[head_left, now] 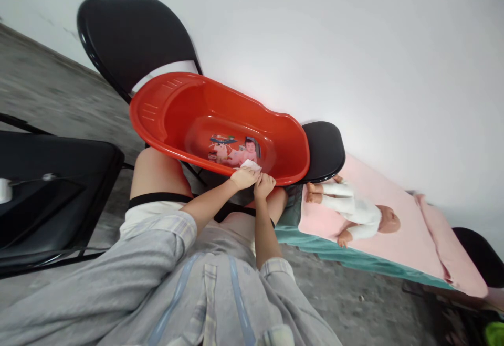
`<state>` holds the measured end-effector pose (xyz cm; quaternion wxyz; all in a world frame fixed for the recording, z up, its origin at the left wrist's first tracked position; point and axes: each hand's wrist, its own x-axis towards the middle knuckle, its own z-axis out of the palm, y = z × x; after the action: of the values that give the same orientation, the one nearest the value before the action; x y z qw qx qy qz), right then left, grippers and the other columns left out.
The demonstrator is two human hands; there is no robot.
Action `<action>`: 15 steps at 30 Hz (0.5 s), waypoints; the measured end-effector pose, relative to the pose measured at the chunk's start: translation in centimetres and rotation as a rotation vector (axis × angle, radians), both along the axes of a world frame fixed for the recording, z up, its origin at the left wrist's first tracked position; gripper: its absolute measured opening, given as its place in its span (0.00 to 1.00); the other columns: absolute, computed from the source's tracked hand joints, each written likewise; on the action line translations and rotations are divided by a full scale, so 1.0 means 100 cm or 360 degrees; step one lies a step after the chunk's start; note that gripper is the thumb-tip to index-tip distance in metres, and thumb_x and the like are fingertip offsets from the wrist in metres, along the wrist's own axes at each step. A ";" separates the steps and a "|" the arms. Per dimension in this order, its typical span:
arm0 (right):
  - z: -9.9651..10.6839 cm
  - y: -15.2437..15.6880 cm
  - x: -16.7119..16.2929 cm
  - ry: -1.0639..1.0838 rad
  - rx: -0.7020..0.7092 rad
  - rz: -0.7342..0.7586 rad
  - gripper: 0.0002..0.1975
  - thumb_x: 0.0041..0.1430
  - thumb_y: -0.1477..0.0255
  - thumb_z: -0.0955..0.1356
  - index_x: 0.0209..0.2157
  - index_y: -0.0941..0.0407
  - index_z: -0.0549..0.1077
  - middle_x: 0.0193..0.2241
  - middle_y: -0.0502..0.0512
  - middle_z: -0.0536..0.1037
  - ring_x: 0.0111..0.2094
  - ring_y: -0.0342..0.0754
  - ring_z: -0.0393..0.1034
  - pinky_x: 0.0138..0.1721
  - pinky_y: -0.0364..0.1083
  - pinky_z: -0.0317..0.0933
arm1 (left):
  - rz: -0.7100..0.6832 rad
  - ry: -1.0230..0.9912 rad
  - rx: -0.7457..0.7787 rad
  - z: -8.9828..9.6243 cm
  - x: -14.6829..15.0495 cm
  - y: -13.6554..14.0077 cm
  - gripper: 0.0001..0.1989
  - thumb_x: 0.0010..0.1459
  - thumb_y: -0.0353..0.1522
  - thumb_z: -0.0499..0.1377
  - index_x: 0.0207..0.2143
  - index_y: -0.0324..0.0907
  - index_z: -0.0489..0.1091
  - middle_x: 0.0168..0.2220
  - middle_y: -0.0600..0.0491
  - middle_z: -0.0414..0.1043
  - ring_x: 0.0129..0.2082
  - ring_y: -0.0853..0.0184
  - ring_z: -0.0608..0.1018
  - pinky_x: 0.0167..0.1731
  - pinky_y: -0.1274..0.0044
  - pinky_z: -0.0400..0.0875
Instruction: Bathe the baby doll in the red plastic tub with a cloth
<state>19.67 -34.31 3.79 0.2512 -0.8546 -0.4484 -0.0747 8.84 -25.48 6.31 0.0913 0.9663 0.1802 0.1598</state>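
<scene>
A long red plastic baby bathtub (236,94) sits in front of my body. At its near rim, my left hand (244,177) is closed on a small white sheet (251,165); whether this is paper or cloth I cannot tell. Touching it from the right, my right hand (265,185) pinches with bent fingers at the sheet's lower edge. The sheet juts over the rim into the tub. On the tub's floor, a printed picture (236,151) shows a baby and other figures, partly behind the sheet.
A baby doll (362,212) in white clothes lies on a pink pad (409,230) to the right. Black chairs stand behind the tub's left end (134,36), by its right end (325,149) and at far left (55,188). A white wall (354,46) rises behind.
</scene>
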 end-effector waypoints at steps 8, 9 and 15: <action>-0.001 0.000 0.001 0.0013 0.0041 0.0015 0.12 0.66 0.71 0.62 0.27 0.52 0.60 0.32 0.60 0.76 0.38 0.54 0.64 0.51 0.54 0.56 | 0.0007 0.0012 -0.0026 0.001 -0.001 0.000 0.19 0.72 0.26 0.54 0.61 0.30 0.74 0.49 0.34 0.82 0.50 0.55 0.84 0.56 0.65 0.73; -0.001 0.000 0.001 0.0010 0.0021 0.0010 0.12 0.67 0.71 0.61 0.27 0.52 0.60 0.33 0.60 0.76 0.38 0.54 0.64 0.51 0.54 0.56 | 0.0013 -0.0008 -0.0043 0.001 -0.001 0.000 0.19 0.72 0.27 0.54 0.62 0.31 0.74 0.49 0.34 0.82 0.50 0.55 0.84 0.56 0.65 0.74; -0.003 0.000 0.003 -0.0025 -0.0061 0.0002 0.12 0.68 0.70 0.61 0.28 0.53 0.62 0.33 0.60 0.76 0.39 0.54 0.66 0.52 0.54 0.56 | 0.0037 -0.0020 -0.0056 0.001 0.000 0.000 0.20 0.72 0.28 0.54 0.63 0.35 0.73 0.49 0.37 0.82 0.50 0.56 0.84 0.55 0.65 0.73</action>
<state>19.94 -34.27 3.49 0.2314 -0.8583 -0.4521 -0.0727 8.80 -25.48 6.36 0.1075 0.9613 0.1936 0.1637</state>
